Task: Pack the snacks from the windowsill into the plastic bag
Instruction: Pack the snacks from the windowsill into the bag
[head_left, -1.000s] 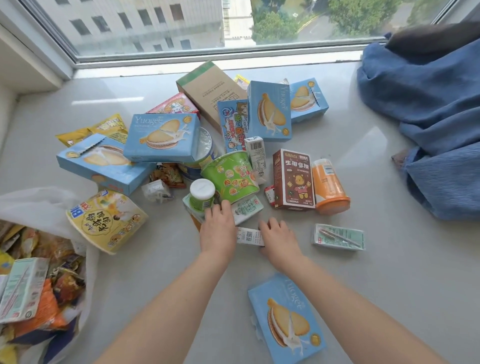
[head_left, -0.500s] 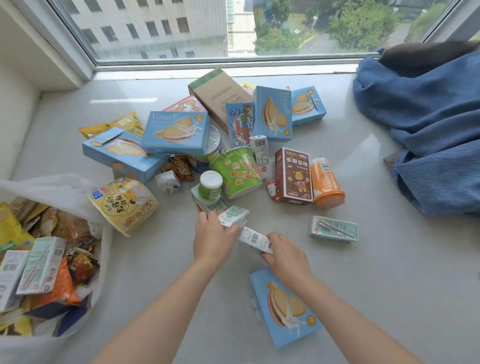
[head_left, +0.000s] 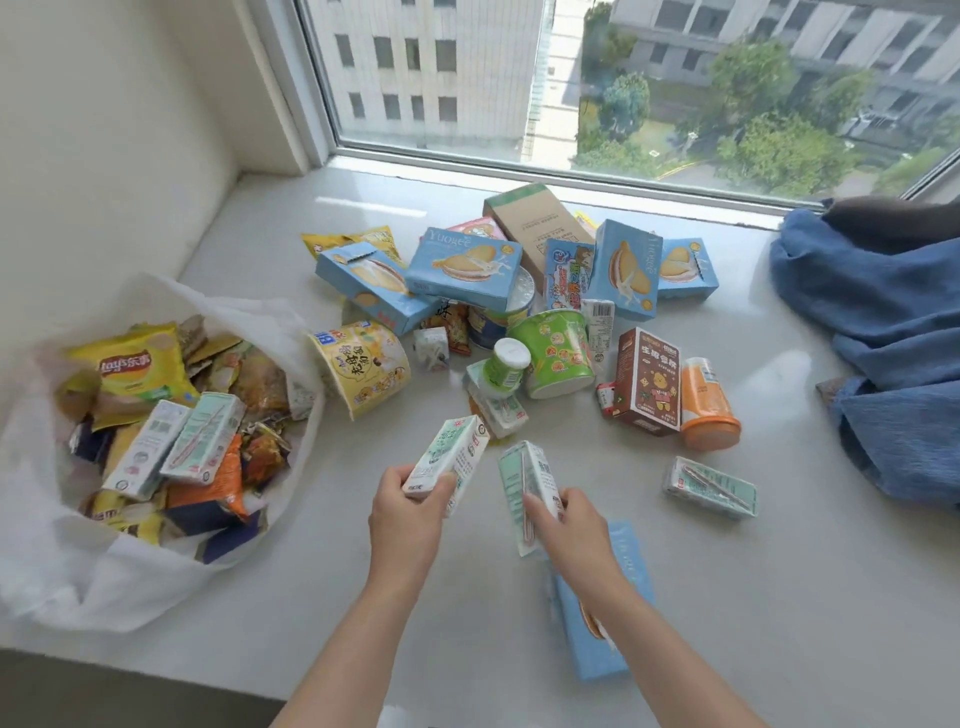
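Left hand (head_left: 402, 525): fingers and thumb curled round the lower end of a small green-and-white drink carton (head_left: 451, 458), held clear above the windowsill (head_left: 779, 597), its top pointing away from the person.

Right hand (head_left: 569, 525): grip closed round a second drink carton (head_left: 525, 486) of the same kind, held on edge with its straw side showing. The two cartons are close together, not touching.

Plastic bag (head_left: 78, 582): white, lying open on the left of the windowsill. Inside are a yellow crisp packet (head_left: 137, 366), two more drink cartons (head_left: 176, 447) side by side, and assorted wrapped snacks.

Snack pile, near the window: several light blue biscuit boxes (head_left: 465, 267), a brown cardboard box (head_left: 535, 221), a green cup (head_left: 553, 353), a yellow tub (head_left: 363, 366) on its side nearest the bag, a brown snack box (head_left: 649, 382) upright, and an orange cup (head_left: 706, 402) just beside it.

A further drink carton (head_left: 709, 487) lies flat, apart from the pile, to the right of the right hand. Another blue biscuit box (head_left: 597, 639) lies partly under the right forearm.

Blue cloth (head_left: 872, 312) is heaped at the far right.
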